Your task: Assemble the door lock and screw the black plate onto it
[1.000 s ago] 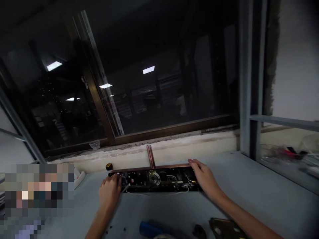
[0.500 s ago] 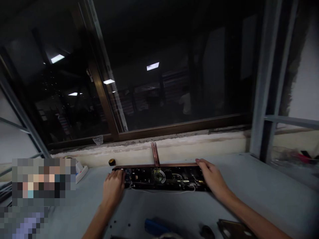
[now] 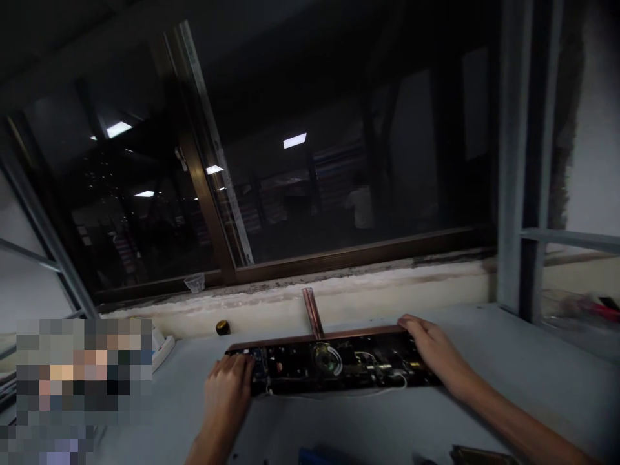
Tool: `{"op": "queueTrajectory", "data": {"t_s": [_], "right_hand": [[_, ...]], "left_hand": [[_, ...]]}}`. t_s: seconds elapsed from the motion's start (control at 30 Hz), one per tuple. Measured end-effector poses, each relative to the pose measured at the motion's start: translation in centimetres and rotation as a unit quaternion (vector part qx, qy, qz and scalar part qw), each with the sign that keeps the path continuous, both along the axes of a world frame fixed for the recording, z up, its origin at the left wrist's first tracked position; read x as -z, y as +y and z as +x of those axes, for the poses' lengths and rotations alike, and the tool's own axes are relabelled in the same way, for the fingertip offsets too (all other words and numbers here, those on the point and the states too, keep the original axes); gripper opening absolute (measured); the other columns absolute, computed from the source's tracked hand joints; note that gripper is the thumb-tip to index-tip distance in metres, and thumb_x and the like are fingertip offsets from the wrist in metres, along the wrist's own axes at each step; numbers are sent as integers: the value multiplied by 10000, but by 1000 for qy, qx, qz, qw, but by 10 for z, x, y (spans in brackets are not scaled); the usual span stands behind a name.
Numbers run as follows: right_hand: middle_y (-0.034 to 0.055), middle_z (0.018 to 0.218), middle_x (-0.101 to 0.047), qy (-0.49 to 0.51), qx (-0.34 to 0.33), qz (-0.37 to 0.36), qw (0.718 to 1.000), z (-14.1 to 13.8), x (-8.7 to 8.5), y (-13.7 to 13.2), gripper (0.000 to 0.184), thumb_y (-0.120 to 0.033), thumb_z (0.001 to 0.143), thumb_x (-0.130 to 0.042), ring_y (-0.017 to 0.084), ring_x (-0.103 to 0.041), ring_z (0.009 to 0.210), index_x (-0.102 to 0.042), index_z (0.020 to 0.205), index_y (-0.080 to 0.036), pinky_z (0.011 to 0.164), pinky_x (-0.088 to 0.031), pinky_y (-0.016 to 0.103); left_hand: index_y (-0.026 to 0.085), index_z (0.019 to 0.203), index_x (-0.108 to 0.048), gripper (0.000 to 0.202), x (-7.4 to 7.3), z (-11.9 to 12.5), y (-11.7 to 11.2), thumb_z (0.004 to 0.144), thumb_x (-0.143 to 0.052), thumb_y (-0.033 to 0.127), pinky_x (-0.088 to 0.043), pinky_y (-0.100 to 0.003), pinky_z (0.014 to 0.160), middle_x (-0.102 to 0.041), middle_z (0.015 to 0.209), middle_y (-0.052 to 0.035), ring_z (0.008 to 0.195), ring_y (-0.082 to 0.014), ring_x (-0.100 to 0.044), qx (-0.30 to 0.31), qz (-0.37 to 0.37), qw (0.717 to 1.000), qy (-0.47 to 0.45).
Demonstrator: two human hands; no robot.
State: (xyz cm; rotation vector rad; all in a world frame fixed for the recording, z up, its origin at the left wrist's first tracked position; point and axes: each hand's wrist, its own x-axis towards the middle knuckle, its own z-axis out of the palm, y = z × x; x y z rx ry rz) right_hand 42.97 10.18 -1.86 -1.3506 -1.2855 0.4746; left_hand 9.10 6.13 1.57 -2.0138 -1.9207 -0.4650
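A long black panel (image 3: 300, 371) with a copper-coloured far edge lies across the table in front of me. Its upper side shows electronic parts, a round piece (image 3: 328, 360) near the middle and a thin white wire (image 3: 358, 394) along the near edge. From its far side a copper-coloured bar (image 3: 312, 313) sticks out toward the wall. My left hand (image 3: 230, 381) grips the panel's left end, fingers bent over the top. At the other end my right hand (image 3: 431, 339) holds the far right corner, its fingertips on the copper edge. Both thumbs are mostly hidden.
A dark window stands behind the table (image 3: 484, 368), with a clear plastic cup (image 3: 194, 282) on its sill. A small black and gold cap (image 3: 223, 327) sits by the wall. Blue (image 3: 314, 457) and brown (image 3: 479, 455) items show at the near edge. Metal posts (image 3: 513, 161) flank the table.
The panel has shifted a little to the right across the table, both hands moving with it. The whole view has also tipped slightly, so items at the near edge show less.
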Motion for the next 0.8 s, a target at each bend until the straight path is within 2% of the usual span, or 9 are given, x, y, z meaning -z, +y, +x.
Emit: {"op": "queueTrajectory", "data": {"t_s": [0.17,0.33,0.53,0.8], "right_hand": [[-25,462,-465,8,-2,-5,1000,8,6,4,238,-394,655,-382,189,-490,561,-402,479,-235,517,-364,255],[-16,493,-500,22,8,-2,1000,10,8,6,229,-402,636,-401,205,-507,602,-435,485,-232,550,-378,264],[-9,502,-523,37,10,2,999,11,11,7,228,-399,631,-419,215,-525,630,-445,473,-236,577,-387,271],[-7,465,-514,39,8,10,999,10,11,5,246,-401,647,-425,220,-528,606,-422,456,-247,537,-384,272]], "left_hand": [[245,795,-644,228,-11,3,-7,831,-420,271,-388,-255,723,-658,848,-8,835,-173,-582,-8,-34,999,-5],[259,848,-639,210,-22,6,-13,825,-430,275,-390,-249,709,-652,845,-4,842,-174,-580,-30,-53,998,-5],[254,814,-645,217,-12,7,-12,820,-429,277,-374,-262,743,-653,847,-16,825,-173,-578,-20,-25,999,15],[240,782,-639,217,-2,11,-11,820,-425,257,-350,-302,749,-664,844,-21,850,-192,-572,-23,23,999,42]]}}
